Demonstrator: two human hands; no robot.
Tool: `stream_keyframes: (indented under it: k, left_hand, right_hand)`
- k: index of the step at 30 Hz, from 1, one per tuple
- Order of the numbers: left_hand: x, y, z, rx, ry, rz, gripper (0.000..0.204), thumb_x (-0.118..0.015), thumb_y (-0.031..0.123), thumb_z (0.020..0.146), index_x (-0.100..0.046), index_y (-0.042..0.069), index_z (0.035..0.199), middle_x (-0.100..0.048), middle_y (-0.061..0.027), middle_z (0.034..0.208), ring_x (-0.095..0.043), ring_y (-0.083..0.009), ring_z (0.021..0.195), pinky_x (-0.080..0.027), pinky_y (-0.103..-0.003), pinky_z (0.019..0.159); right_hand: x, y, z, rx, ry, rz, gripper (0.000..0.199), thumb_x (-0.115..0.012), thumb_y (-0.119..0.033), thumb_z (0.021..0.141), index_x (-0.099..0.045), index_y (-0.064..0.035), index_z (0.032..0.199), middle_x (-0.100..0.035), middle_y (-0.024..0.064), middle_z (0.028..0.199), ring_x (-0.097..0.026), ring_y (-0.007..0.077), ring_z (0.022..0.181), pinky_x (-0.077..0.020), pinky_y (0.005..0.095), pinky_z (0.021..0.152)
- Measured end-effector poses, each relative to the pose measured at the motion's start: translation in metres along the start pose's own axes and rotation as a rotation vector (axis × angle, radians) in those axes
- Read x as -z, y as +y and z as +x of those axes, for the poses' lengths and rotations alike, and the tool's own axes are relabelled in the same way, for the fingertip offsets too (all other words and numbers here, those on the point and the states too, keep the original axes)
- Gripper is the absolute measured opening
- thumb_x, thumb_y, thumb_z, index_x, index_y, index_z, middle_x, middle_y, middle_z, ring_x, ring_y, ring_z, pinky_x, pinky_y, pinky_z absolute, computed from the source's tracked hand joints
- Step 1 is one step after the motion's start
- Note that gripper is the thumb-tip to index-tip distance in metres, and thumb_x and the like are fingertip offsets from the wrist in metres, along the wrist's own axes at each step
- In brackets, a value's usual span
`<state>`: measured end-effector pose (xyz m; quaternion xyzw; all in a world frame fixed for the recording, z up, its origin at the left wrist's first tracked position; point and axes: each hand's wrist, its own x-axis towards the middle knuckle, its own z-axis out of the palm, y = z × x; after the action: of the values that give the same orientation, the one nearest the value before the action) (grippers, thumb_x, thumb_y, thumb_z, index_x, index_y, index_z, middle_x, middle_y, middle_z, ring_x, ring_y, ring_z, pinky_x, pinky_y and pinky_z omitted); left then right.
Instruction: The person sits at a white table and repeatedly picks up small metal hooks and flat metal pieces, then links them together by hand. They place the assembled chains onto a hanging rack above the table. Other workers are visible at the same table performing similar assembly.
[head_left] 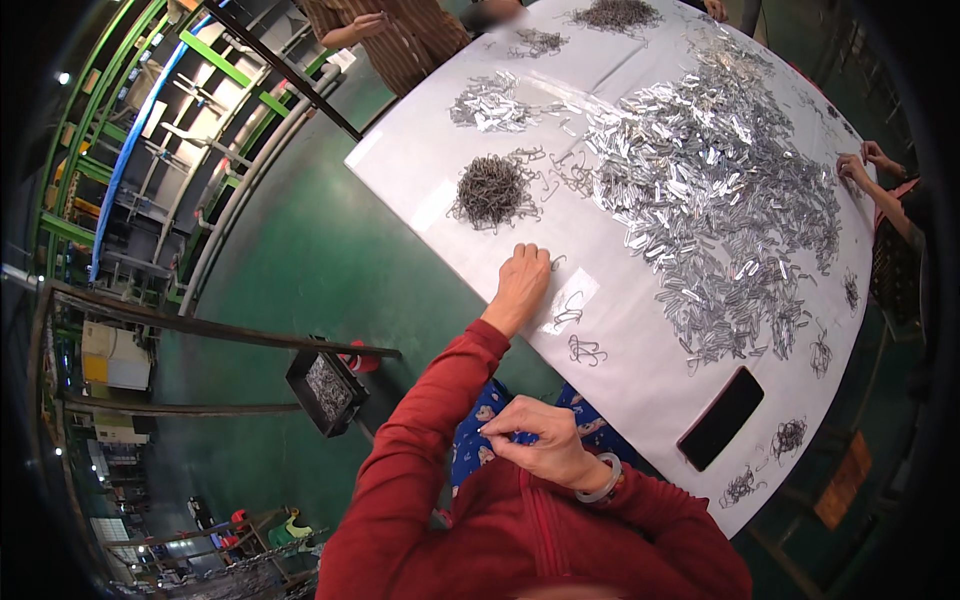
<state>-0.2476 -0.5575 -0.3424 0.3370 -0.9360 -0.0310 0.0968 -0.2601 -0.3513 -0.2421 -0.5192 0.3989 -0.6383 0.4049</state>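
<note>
My left hand (522,287) is over the near left edge of the white table (640,400), its fingers curled closed. A thin bent wire hook shows beside its fingertips; I cannot tell whether it is held. Beyond lies a heap of dark wire hooks (492,192). Just right of the hand, a few hooks rest on a clear plastic piece (573,300), with a small cluster of hooks (587,350) nearer me. My right hand (545,440), wearing a pale bracelet (602,480), is pinched above my lap. A tiny bright speck shows at its fingertips, too small to name.
A large spread of shiny metal pieces (710,170) covers the table's middle. A dark phone (721,418) lies near the right front. Other people's hands (862,165) are at the far edges. A black tray (328,390) stands off the table to the left.
</note>
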Motion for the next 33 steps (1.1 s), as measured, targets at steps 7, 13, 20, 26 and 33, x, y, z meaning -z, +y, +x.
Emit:
stream_keyframes:
  k: [7,13,20,26,33]
  left_hand:
    - [0.032,-0.043,0.012,-0.046,-0.185,-0.046,0.01,-0.063,0.013,0.078,-0.064,0.005,0.084,-0.061,-0.0124,0.083,-0.059,-0.0301,0.085,-0.049,-0.04,0.071]
    - [0.004,-0.04,0.093,0.036,0.097,-0.166,0.013,-0.063,0.015,0.08,-0.066,0.003,0.084,-0.061,-0.0151,0.082,-0.059,-0.0322,0.085,-0.048,-0.043,0.071]
    - [-0.006,-0.023,0.1,0.008,0.081,-0.055,0.01,-0.051,0.002,0.078,-0.051,0.001,0.089,-0.057,-0.018,0.089,-0.056,-0.0352,0.087,-0.048,-0.046,0.072]
    - [0.054,0.0,0.023,-0.227,-0.108,-0.401,0.011,-0.054,0.004,0.084,-0.061,0.006,0.093,-0.06,-0.0142,0.079,-0.058,-0.0335,0.076,-0.046,-0.041,0.069]
    - [0.07,0.029,-0.037,-0.231,-0.231,-0.508,0.009,-0.059,0.008,0.084,-0.066,0.006,0.089,-0.06,-0.0124,0.079,-0.059,-0.0306,0.074,-0.048,-0.039,0.067]
  right_hand:
    - [0.002,0.007,0.0,0.001,-0.011,0.07,0.017,-0.066,0.005,0.072,-0.068,-0.0012,0.087,-0.062,0.0076,0.08,-0.061,0.0173,0.072,-0.049,0.0265,0.063]
    - [0.011,0.008,0.003,-0.061,-0.011,0.114,0.017,-0.068,0.008,0.069,-0.068,0.0001,0.085,-0.065,0.009,0.08,-0.063,0.0185,0.072,-0.0504,0.0274,0.065]
    - [0.017,0.008,0.002,0.019,0.016,0.022,0.017,-0.069,0.007,0.069,-0.067,-0.0005,0.084,-0.065,0.0075,0.08,-0.062,0.0185,0.072,-0.0505,0.0292,0.067]
    - [0.013,0.002,0.002,0.082,0.067,-0.015,0.018,-0.068,0.009,0.068,-0.066,-0.0005,0.083,-0.064,0.0075,0.079,-0.062,0.0192,0.071,-0.05,0.0287,0.064]
    - [0.009,-0.013,-0.002,0.139,0.085,-0.091,0.019,-0.068,0.008,0.067,-0.066,-0.0008,0.083,-0.064,0.008,0.078,-0.062,0.0195,0.07,-0.0503,0.0294,0.064]
